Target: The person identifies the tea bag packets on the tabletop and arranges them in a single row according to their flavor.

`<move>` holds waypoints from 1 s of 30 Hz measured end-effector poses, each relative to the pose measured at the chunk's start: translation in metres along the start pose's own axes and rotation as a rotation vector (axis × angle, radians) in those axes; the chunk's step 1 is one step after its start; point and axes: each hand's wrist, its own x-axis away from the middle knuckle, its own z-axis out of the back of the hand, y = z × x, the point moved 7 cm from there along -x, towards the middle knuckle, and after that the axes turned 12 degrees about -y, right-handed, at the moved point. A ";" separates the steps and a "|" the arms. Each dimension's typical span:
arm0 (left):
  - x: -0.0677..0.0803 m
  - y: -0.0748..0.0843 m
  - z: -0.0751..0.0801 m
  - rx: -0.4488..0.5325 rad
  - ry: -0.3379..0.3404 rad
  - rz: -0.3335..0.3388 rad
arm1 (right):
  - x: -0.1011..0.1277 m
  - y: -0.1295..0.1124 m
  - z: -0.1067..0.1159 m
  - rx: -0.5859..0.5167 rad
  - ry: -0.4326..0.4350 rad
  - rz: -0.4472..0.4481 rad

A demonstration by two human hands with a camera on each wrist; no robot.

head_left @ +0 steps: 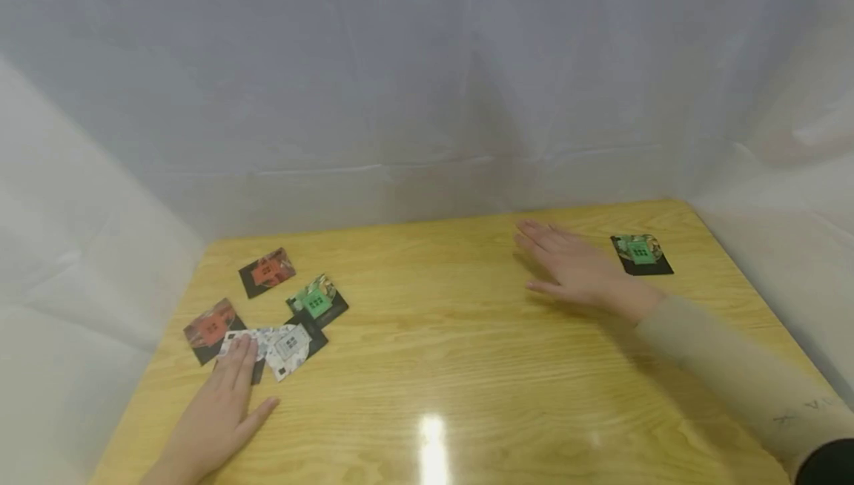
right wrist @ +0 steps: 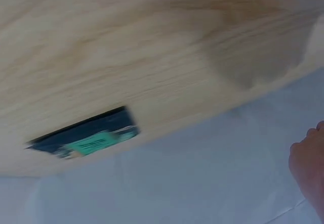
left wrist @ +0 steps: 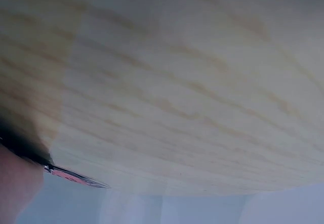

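My left hand [head_left: 216, 411] lies with straight fingers on a white patterned card [head_left: 230, 338] at the table's left side, partly covering it. Another white and black card [head_left: 291, 346] overlaps it on the right. Close by are two red and black cards [head_left: 212, 329] and a green and black card [head_left: 316, 301], whose lower corner meets the white one. My right hand [head_left: 580, 266] is spread, palm down, over the right part of the table, holding nothing. Just right of it lies a second green and black card [head_left: 642, 253], which also appears in the right wrist view.
The wooden table [head_left: 434, 351] has a light wood grain and a bright reflection near its front. A pale sheet [head_left: 427, 99] hangs behind the table and along both sides. The farther red card [head_left: 267, 272] lies near the back left corner.
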 end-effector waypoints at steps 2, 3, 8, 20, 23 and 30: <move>0.000 0.000 0.000 0.000 -0.001 0.002 | -0.012 -0.007 0.001 0.008 -0.015 0.008; 0.000 0.000 0.000 -0.002 0.000 0.001 | -0.017 -0.011 0.002 0.005 -0.020 0.016; -0.002 0.001 0.002 0.004 0.006 -0.002 | -0.045 -0.034 0.008 -0.004 -0.018 0.064; -0.006 0.002 0.004 0.008 -0.006 0.006 | -0.103 -0.097 0.013 -0.018 -0.038 0.165; -0.005 0.002 0.004 0.008 -0.008 0.008 | -0.117 -0.114 0.010 -0.001 -0.059 0.191; 0.000 0.001 0.003 0.023 -0.015 0.015 | -0.146 -0.155 0.007 0.062 -0.081 0.251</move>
